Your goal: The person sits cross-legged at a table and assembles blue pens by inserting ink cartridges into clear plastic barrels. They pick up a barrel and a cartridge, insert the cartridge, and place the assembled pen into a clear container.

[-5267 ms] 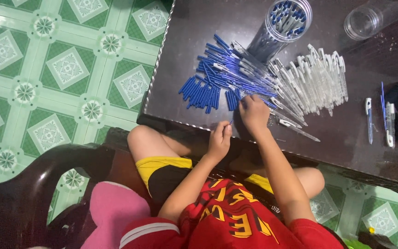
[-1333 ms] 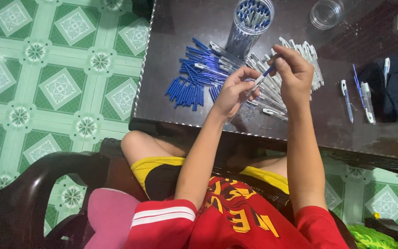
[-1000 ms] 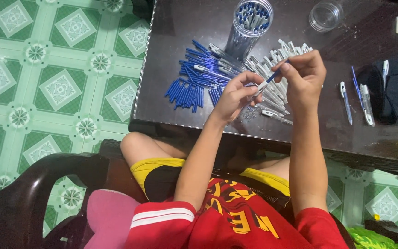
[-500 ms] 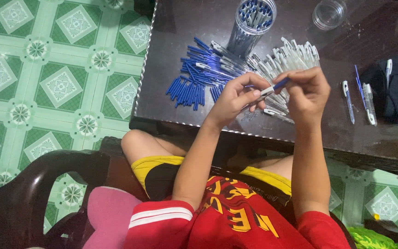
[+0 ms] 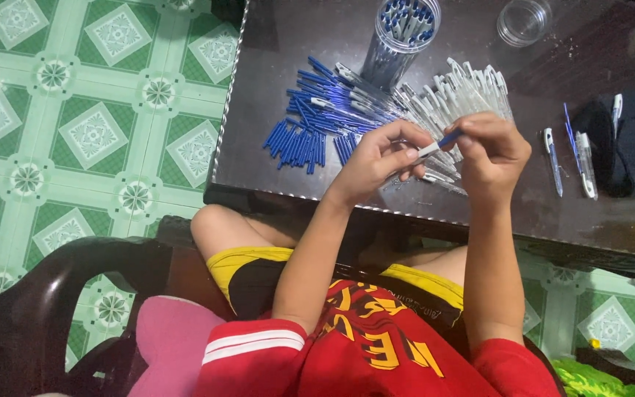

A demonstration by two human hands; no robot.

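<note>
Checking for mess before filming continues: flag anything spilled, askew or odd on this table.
Nothing looks spilled or damaged. Blue caps and clear barrels lie in loose heaps; left hand and right hand hold one pen.

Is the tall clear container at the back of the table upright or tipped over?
Upright. The clear container stands on the dark table with its round mouth facing up, and blue-capped pens stand inside it.

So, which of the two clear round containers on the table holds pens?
The tall clear cylinder behind the blue caps pile; the short clear cup looks empty.
</note>
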